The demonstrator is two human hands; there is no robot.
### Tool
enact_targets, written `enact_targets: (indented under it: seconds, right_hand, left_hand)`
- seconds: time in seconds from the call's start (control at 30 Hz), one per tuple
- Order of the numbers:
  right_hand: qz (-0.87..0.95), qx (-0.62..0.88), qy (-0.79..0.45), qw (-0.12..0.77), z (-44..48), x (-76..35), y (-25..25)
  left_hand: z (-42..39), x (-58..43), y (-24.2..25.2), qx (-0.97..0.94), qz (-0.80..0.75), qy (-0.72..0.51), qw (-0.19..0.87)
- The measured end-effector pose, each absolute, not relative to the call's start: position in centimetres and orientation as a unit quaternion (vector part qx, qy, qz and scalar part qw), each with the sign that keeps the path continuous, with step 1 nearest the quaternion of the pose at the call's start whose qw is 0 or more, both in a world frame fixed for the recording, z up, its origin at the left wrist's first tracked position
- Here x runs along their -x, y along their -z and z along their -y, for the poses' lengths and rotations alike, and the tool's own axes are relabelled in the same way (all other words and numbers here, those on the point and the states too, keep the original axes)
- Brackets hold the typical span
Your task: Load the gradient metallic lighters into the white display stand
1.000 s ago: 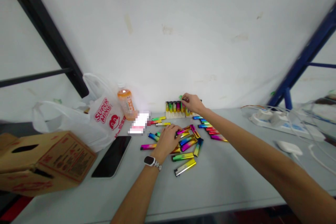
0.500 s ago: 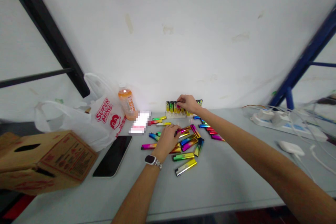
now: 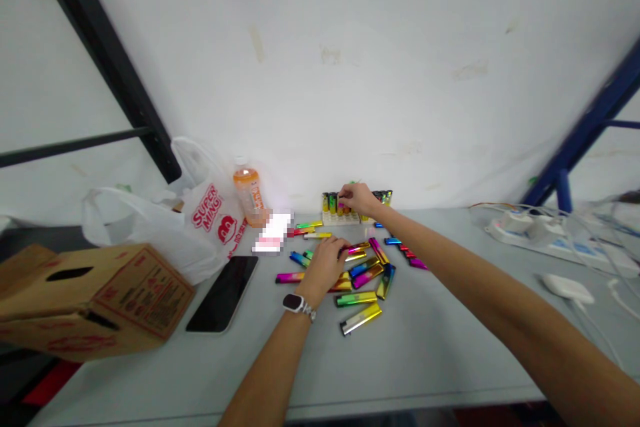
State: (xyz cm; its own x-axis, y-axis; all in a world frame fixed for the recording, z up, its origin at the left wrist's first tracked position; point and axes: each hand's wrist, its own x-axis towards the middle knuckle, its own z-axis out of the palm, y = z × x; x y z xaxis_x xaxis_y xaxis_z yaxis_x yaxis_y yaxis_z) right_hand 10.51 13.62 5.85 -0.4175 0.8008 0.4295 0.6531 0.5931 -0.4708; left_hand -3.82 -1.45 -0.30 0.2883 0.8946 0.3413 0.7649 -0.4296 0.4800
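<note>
A wall [image 3: 350, 67] rises behind the grey surface [image 3: 430, 353]. A cardboard box [image 3: 145, 297] lies by the left edge, and a white bag [image 3: 205, 203] with red print slumps just behind it. Toward the right edge runs a power strip [image 3: 565, 247] with plugs and cables. A phone [image 3: 223, 295] lies flat beside the box, between it and the lighters. A bottle [image 3: 249, 197] with an orange label stands near the back edge, right of the bag. The left hand [image 3: 324, 268] rests palm down over loose lighters [image 3: 361, 319] at mid-surface, its fingers half curled; whether they hold one, I cannot tell. The right hand [image 3: 360, 200] reaches to the back edge, its fingers drawn together over a pale rack [image 3: 337, 219] at the top of a pink lighter; I cannot tell if they grip it. A white charger [image 3: 567, 288] sits in front of the power strip. A watch [image 3: 295, 303] circles the left wrist. Smallest are the shiny lighters: some upright in the rack, others scattered between it and the front edge.
</note>
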Motion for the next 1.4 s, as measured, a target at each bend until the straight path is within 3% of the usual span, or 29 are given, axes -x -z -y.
enact_targets:
  seconds: [0.27, 0.5, 0.8, 0.97, 1.13, 1.27, 1.4]
  right_hand:
    - [0.839, 0.434, -0.118, 0.307, -13.7, -10.6, -5.9]
    - [0.877, 0.406, -0.074, 0.244, -13.8, -10.6, -6.5]
    - [0.821, 0.434, -0.240, 0.282, -14.4, -10.8, -7.2]
    - [0.798, 0.470, -0.266, 0.265, -14.6, -11.0, -7.7]
    - [0.856, 0.455, -0.111, 0.218, -13.7, -11.2, -7.6]
    - [0.911, 0.393, 0.061, 0.113, -12.2, -11.2, -6.9]
    - [0.914, 0.386, 0.119, 0.027, -11.7, -10.4, -6.2]
  left_hand:
    - [1.3, 3.8, 0.5, -0.787, -0.525, -0.301, 0.119]
    - [1.3, 3.8, 0.5, -0.788, -0.524, -0.300, 0.122]
    - [1.3, 3.8, 0.5, -0.785, -0.524, -0.307, 0.121]
    - [1.3, 3.8, 0.6, -0.783, -0.522, -0.314, 0.127]
    - [1.3, 3.7, 0.5, -0.785, -0.520, -0.310, 0.127]
    - [1.5, 3.6, 0.2, -0.790, -0.519, -0.302, 0.122]
    - [1.5, 3.5, 0.1, -0.791, -0.521, -0.296, 0.123]
